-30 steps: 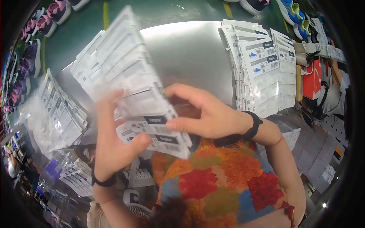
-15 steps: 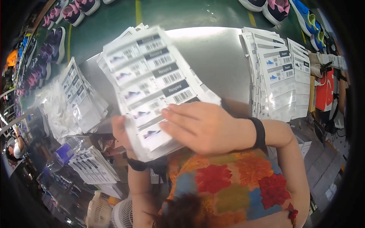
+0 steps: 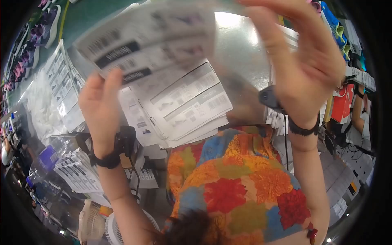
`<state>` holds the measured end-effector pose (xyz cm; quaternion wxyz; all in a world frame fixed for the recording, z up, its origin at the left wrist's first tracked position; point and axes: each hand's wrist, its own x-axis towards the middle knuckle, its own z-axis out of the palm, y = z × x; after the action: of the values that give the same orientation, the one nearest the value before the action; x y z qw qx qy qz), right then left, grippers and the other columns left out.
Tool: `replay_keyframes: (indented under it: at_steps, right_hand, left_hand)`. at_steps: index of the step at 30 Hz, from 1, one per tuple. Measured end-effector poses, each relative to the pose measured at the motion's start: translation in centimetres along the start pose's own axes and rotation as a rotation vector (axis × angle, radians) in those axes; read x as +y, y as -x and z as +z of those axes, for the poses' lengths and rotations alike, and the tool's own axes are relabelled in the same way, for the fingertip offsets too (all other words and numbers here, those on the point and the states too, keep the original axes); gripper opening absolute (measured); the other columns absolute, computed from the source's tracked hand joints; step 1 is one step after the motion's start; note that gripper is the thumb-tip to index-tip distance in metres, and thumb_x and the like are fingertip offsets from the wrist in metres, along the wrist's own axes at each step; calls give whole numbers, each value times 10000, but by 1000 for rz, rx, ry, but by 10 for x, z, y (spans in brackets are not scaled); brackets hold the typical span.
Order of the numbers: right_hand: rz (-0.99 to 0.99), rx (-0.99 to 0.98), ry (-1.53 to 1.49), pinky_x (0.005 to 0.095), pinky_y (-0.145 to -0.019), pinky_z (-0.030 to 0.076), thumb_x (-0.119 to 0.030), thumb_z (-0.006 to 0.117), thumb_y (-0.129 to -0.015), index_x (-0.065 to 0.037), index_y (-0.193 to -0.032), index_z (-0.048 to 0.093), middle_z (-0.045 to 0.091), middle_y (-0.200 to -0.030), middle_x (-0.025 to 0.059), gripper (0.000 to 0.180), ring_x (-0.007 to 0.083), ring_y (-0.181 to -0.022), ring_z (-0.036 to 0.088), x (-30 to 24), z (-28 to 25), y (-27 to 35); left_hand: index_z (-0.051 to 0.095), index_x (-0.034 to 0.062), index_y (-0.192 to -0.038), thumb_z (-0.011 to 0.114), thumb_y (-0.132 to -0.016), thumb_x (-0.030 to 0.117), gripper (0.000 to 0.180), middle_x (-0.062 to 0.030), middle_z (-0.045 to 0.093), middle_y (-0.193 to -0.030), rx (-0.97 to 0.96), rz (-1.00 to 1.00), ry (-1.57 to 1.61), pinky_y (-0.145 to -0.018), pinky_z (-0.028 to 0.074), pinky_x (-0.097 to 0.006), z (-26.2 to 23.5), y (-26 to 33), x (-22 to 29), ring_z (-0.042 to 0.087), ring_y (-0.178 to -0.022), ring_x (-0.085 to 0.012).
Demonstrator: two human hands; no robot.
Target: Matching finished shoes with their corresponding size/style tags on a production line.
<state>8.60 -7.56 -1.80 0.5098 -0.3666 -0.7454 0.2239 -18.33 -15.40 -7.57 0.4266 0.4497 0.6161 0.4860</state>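
Observation:
My left hand (image 3: pixel 102 102) pinches the lower left edge of a printed label sheet (image 3: pixel 159 36), thumb in front. The sheet is lifted, tilted and motion-blurred, its barcodes and small shoe pictures upside down. My right hand (image 3: pixel 302 61) is raised at the upper right, near the sheet's far right end. Its fingertips are smeared and cut off by the upper rim, so whether they touch paper is unclear. Below the lifted sheet, a loose stack of label sheets (image 3: pixel 190 104) lies at the table's near edge, close to my lap, its back part hidden.
At left stand a fanned label pile (image 3: pixel 65 90), crumpled clear plastic (image 3: pixel 38 106) and a lower label stack (image 3: pixel 77 173). Dark purple shoes (image 3: pixel 49 26) line the far left; blue shoes (image 3: pixel 332 24) stand far right. A red box (image 3: pixel 342 104) sits right, near a person's arm (image 3: pixel 358 106).
The thick label bundle is no longer between both hands. My left hand has moved left and up with a label sheet, and my right hand has swung up and right.

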Motion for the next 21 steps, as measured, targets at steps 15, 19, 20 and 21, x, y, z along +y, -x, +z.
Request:
replay_keyframes:
  at_steps: [15, 19, 20, 21]
  right_hand:
    - [-324, -856, 363, 393, -920, 476, -54, 691, -684, -76, -1045, 683, 638, -1160, 107, 362, 293, -1066, 578, 18, -29, 70]
    - [123, -795, -186, 368, -774, 532, -77, 638, -798, -38, -901, 729, 716, -877, 74, 143, 292, -869, 650, 13, -21, 15]
    - [201, -759, -282, 346, -757, 527, -119, 678, -822, -31, -879, 724, 703, -833, 80, 114, 275, -847, 647, 18, -18, 2]
    - [479, -740, -301, 337, -749, 524, -128, 699, -817, -35, -899, 718, 698, -845, 82, 125, 270, -845, 643, 16, -14, -15]
  left_hand:
    - [625, -21, -1168, 572, -965, 173, 286, -71, 689, -1075, -8, -250, 444, -831, 466, -217, 17, -28, -12, 630, -940, -107]
    - [605, -21, -1177, 570, -957, 127, 267, -75, 678, -1084, -18, -320, 490, -839, 478, -239, 14, -24, -15, 632, -959, -127]
    - [605, -21, -1177, 570, -957, 127, 267, -75, 678, -1084, -21, -304, 487, -839, 478, -239, 4, -21, -23, 632, -959, -127]
    - [597, -18, -1185, 558, -957, 109, 265, -84, 669, -1101, -53, -183, 315, -844, 482, -250, -12, -17, -40, 629, -976, -136]
